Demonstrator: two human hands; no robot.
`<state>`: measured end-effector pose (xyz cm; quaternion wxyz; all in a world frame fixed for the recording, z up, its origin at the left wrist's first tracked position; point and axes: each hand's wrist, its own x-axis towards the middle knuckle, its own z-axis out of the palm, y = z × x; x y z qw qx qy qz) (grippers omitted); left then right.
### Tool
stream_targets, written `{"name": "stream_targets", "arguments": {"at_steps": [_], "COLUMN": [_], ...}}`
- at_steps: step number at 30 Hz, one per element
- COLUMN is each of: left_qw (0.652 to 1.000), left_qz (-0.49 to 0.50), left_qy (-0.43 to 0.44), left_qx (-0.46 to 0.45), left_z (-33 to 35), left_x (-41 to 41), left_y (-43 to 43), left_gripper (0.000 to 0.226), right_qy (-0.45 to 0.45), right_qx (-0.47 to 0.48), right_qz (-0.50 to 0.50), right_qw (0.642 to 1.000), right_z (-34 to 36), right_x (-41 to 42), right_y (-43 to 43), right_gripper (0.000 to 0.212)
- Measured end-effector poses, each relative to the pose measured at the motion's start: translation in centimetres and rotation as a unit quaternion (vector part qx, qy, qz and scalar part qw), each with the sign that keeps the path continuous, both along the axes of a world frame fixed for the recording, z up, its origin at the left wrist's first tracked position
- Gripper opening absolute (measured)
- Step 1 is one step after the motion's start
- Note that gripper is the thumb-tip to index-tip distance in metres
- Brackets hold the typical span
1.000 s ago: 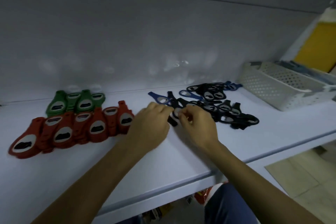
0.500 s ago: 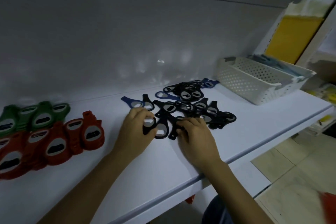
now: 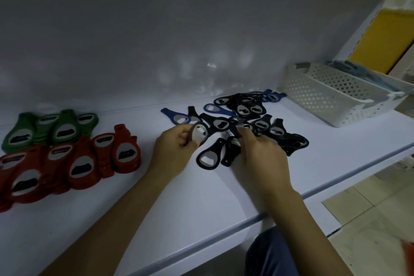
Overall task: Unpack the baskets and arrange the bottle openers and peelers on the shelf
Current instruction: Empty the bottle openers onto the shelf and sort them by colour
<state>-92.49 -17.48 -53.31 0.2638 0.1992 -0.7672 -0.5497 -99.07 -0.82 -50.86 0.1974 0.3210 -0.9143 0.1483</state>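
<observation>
A loose pile of black bottle openers with a few blue ones lies mid-shelf on the white shelf. My left hand pinches one black opener by its metal head, lifted slightly at the pile's left edge. My right hand lies on the pile's front, fingers curled over black openers; what they grip is hidden. Another black opener lies flat between my hands. Red openers and green openers stand in overlapping rows at the left.
A white perforated basket sits at the shelf's right end, with bluish items inside. Behind it stands a yellow and white panel. The shelf's front edge runs diagonally to the right, with tiled floor below.
My left hand has lifted a black opener from the pile's left edge. My right hand has shifted onto the front of the pile. The view has swung back slightly left.
</observation>
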Motion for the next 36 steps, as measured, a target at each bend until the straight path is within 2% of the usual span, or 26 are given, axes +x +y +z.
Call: {"name": "stream_targets", "arguments": {"at_steps": [2,4,7,8,10,12,14,16,20,22,24,26,29,33,36], "left_qw": [0.999,0.994,0.992,0.992,0.990,0.990,0.977,0.954,0.933,0.924,0.939,0.951,0.955,0.935,0.910], "left_qz": [0.031,0.044,0.065,0.078,0.087,0.079,0.029,-0.024,-0.062,-0.104,-0.151,-0.173,-0.160,-0.130,-0.088], "left_qy": [0.031,0.070,0.097,0.096,0.100,0.094,0.095,0.082,0.054,0.042,0.015,0.009,0.019,0.074,0.118], "left_qx": [0.027,0.072,0.040,0.032,0.041,0.071,0.189,0.286,0.350,0.367,0.307,0.254,0.250,0.322,0.387], "left_z": [0.2,0.5,0.6,0.6,0.6,0.8,1.1,1.1,1.5,1.5,1.3,1.1,1.1,1.5,1.6], "left_x": [-0.1,-0.1,-0.1,-0.2,-0.2,-0.3,-0.3,-0.2,-0.1,-0.1,0.1,0.3,0.5,0.5,0.5], "left_y": [-0.1,0.0,0.0,0.0,-0.1,0.1,0.5,0.9,0.6,0.5,0.8,1.2,1.3,1.0,0.5], "left_gripper": [0.007,0.012,0.018,0.015,0.013,0.016,0.012,0.009,0.013,0.026,0.038,0.028,0.020,0.016,0.015], "right_qy": [-0.005,-0.020,-0.029,-0.031,-0.072,-0.144,-0.186,-0.177,-0.178,-0.186,-0.167,-0.168,-0.217,-0.184,-0.170], "right_qx": [0.057,0.070,0.059,0.015,-0.155,-0.337,-0.432,-0.463,-0.472,-0.448,-0.396,-0.364,-0.376,-0.331,-0.204], "right_qz": [-0.014,-0.031,-0.040,-0.035,-0.015,0.022,0.066,0.095,0.136,0.169,0.180,0.187,0.172,0.109,0.124], "right_qw": [0.998,0.997,0.997,0.999,0.985,0.930,0.880,0.863,0.853,0.858,0.885,0.897,0.884,0.919,0.956], "right_z": [0.6,1.0,1.1,0.9,0.6,0.2,-0.4,-1.1,-1.8,-1.9,-2.1,-2.4,-2.3,-2.3,-2.1], "right_x": [-0.8,-1.2,-1.1,-1.1,-1.1,-0.8,-0.1,0.6,0.3,0.3,0.5,0.6,0.9,1.2,1.2], "right_y": [-0.7,-1.1,-1.1,-1.0,-1.0,-1.6,-2.5,-3.1,-3.1,-3.1,-3.2,-3.3,-3.3,-3.0,-3.2], "right_gripper": [0.043,0.040,0.025,0.020,0.015,0.017,0.020,0.030,0.036,0.036,0.036,0.039,0.046,0.038,0.031]}}
